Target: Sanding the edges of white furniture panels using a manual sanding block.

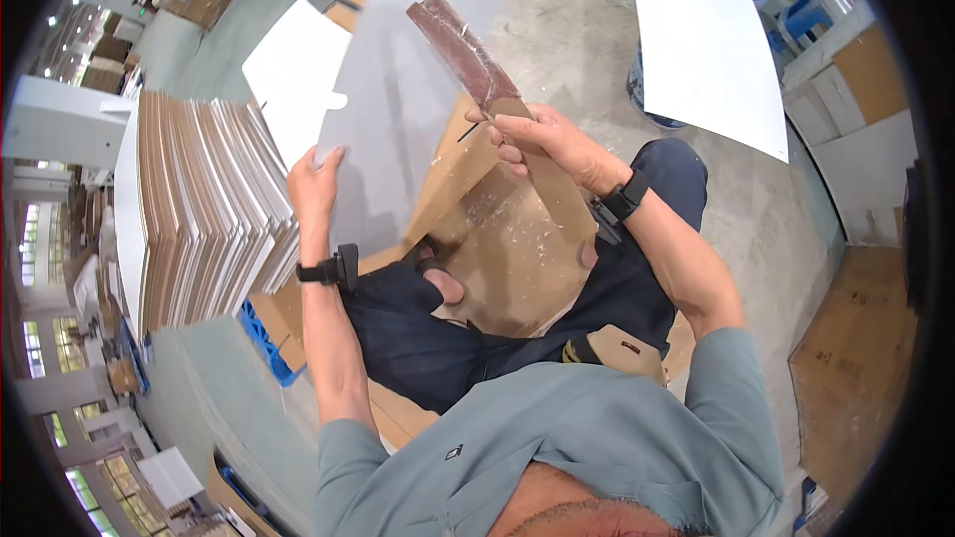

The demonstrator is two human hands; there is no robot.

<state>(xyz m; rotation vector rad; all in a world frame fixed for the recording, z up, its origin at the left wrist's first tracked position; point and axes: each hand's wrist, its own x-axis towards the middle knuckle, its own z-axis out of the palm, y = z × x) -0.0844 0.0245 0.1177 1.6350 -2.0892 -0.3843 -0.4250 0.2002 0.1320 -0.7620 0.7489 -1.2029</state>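
1. Pale concrete floor (736,199) spreads around the workspace I'm viewing through the head camera, with windows and pillars along the far left.
2. Below the hands I see a brown cardboard sheet (497,249), speckled with white bits, between the person's dark-trousered legs.
3. I have the left hand (316,184) gripping the left edge of a large grey panel (398,89), thumb toward the camera. The panel reaches up past the top of my view; how steeply it tilts I can't tell.
4. My right hand (542,144) is clamped around the middle of a long strip (463,50), thumb laid along it. Its far part is reddish brown with whitish streaks, its near part plain tan. The far part overlaps the panel from my angle; I can't tell whether they touch.
5. To my left, a tall stack of boards (204,219) shows its white and brown edges, with a blue pallet (264,338) low beside it.
6. Off to my right I see a white panel (696,40), a blue bucket (642,89) partly hidden beneath its edge.
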